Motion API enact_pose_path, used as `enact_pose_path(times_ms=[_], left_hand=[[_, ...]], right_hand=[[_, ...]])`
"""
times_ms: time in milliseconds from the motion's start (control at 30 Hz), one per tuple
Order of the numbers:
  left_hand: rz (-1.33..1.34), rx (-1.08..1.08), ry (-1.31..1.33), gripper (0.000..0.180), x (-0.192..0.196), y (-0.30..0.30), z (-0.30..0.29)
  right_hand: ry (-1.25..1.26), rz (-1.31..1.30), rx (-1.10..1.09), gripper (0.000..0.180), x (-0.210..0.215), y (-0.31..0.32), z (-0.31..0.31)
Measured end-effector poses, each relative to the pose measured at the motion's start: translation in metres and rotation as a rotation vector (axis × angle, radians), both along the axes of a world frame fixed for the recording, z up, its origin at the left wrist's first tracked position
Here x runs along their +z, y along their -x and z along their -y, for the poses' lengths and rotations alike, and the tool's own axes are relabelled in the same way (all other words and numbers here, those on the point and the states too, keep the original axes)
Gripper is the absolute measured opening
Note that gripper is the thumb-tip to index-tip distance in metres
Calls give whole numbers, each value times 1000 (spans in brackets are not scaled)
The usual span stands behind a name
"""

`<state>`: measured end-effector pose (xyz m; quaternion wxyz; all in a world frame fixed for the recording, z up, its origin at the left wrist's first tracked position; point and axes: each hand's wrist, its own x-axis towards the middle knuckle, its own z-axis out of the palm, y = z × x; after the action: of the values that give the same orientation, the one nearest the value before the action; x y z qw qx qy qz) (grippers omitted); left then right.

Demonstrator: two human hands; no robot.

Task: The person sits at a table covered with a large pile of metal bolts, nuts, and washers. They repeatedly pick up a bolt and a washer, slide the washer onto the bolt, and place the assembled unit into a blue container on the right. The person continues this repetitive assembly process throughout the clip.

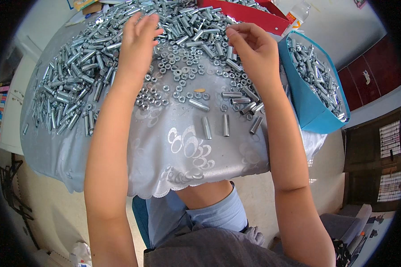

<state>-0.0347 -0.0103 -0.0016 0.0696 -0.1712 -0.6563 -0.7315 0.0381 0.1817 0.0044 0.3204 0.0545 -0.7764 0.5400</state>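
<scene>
Both my arms reach forward over a table heaped with shiny metal parts. My left hand (140,42) is open, its fingers apart, above the big pile of metal sleeves and bolts (82,66). My right hand (257,51) is closed, thumb and fingers curled together over the pile's right part; whatever it may hold is hidden. Between my hands lie many loose hex nuts (178,66) and a few flat washers (177,72). Nearer to me, several smooth metal sleeves (207,128) rest on the cloth, some standing apart from the rest.
A blue container (314,118) full of metal sleeves stands right of my right arm. Behind it are a red box (249,15) with more parts and a clear plastic bottle (299,15). A silvery patterned tablecloth (165,151) with a scalloped edge covers the table.
</scene>
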Motion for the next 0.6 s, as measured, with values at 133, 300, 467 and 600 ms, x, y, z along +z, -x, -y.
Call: enact_pose_path(times_ms=[133,300,467,600], left_hand=[[-410,203,524,44,-27,11,-1],[-475,203,685,32,-36,18,2],[-641,396,946,46,-41,20,3],[-591,509,979,56,-38,23,7]], right_hand=[[-437,97,-96,18,-6,-3,-3],[-896,133,-22,27,-26,-2,-7],[-972,232,-82,26,-33,-4,-2],[-937,247,-38,20,-23,-6,-2]])
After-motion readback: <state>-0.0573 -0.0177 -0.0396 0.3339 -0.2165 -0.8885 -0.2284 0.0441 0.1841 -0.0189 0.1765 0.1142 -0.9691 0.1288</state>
